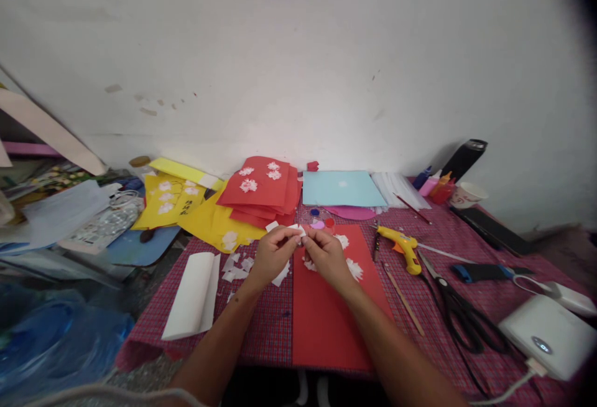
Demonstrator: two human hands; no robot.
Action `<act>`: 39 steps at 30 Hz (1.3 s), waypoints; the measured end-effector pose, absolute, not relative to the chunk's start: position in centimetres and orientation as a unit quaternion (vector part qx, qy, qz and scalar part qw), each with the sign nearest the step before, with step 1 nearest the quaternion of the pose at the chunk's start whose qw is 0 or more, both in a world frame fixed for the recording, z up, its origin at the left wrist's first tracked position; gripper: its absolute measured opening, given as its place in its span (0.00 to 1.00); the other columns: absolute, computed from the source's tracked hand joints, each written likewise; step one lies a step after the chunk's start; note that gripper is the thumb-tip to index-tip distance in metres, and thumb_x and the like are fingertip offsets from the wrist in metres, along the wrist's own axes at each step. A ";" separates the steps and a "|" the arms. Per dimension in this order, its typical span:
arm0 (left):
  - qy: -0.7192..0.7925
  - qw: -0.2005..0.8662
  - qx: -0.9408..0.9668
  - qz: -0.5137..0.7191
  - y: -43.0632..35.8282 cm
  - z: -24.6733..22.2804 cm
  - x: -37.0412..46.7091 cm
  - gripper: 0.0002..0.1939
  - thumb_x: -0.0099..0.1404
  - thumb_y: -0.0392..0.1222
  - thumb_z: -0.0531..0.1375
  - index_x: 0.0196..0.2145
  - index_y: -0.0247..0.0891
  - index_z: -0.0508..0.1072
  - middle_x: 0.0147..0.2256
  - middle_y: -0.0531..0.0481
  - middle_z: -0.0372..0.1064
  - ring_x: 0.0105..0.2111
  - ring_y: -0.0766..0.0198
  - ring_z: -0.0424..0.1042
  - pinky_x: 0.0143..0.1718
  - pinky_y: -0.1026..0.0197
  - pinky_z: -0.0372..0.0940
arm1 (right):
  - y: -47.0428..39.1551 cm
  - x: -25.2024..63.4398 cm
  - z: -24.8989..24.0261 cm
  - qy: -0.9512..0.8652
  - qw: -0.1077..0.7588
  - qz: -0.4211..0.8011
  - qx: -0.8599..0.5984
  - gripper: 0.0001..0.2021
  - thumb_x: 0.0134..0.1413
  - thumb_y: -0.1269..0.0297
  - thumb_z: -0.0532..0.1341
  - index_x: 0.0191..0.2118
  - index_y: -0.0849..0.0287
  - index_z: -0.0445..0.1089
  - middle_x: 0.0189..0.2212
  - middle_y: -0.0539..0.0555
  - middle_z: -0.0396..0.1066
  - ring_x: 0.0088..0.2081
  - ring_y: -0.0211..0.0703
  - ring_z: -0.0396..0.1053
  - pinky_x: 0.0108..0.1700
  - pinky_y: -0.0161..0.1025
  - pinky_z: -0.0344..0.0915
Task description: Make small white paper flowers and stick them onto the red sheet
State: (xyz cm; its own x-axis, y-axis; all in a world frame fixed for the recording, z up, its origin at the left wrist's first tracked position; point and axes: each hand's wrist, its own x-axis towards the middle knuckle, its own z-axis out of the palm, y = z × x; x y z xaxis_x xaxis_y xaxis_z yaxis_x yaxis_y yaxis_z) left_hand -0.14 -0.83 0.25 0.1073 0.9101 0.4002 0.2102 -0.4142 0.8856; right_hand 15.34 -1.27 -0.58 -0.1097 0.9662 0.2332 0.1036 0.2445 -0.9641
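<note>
Your left hand [275, 251] and right hand [328, 260] meet at the centre of the frame, thumbs and forefingers closed in a pinch on a small white piece [298, 229], with the fingertips of the two hands almost together. Your right hand is over the upper part of a red sheet [333, 326], which lies in the lower centre of the frame and bears white ruffled blossoms [354, 269] near its top; your left hand is just left of that sheet, above the checked cloth [268, 335].

White scraps [237, 268] are scattered beside your left hand, and a folded white sheet [190, 298] lies farther left. Above your hands you have a stack of red cards [261, 190] with pale blossoms on the top one, overlapping yellow sheets [219, 217] to its left. A light blue sheet [336, 189] lies to the right of the stack, near the wall [298, 65].

Right of the red sheet you have a wooden stick [405, 301], a yellow glue gun [402, 246] and black-handled scissors [459, 310]. A white box [548, 335] with a cable plugged in occupies the lower right. Toward the right, a paper cup [467, 194] sits near a leaning black bottle [464, 159] and small colour bottles [441, 188].
</note>
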 end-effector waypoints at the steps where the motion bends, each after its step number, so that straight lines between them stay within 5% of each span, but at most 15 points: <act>1: 0.422 0.338 0.663 0.518 -0.8 0.2 -0.1 0.09 0.65 0.42 0.60 0.40 0.37 0.78 0.36 0.47 0.75 0.37 0.63 0.73 0.41 0.61 0.68 | -1.3 15.3 -0.6 -0.608 0.503 0.430 -0.439 0.12 0.61 0.57 0.57 0.29 0.58 0.67 0.18 0.46 0.64 0.20 0.36 0.61 0.23 0.33 0.57; 25: 0.431 0.384 0.633 0.515 -1.0 0.3 0.0 0.09 0.63 0.43 0.61 0.36 0.36 0.79 0.33 0.47 0.75 0.33 0.64 0.72 0.37 0.63 0.66 | -1.5 15.2 -0.1 -0.666 0.504 0.329 -0.442 0.13 0.62 0.61 0.56 0.26 0.57 0.63 0.22 0.47 0.61 0.26 0.37 0.59 0.29 0.34 0.56; 39: 0.422 0.450 0.584 0.528 -1.0 0.6 0.0 0.10 0.63 0.44 0.60 0.33 0.35 0.76 0.29 0.51 0.71 0.28 0.67 0.67 0.33 0.65 0.63 | -1.7 15.1 0.2 -0.639 0.515 0.370 -0.434 0.12 0.60 0.59 0.58 0.26 0.57 0.68 0.21 0.48 0.65 0.24 0.38 0.61 0.28 0.34 0.58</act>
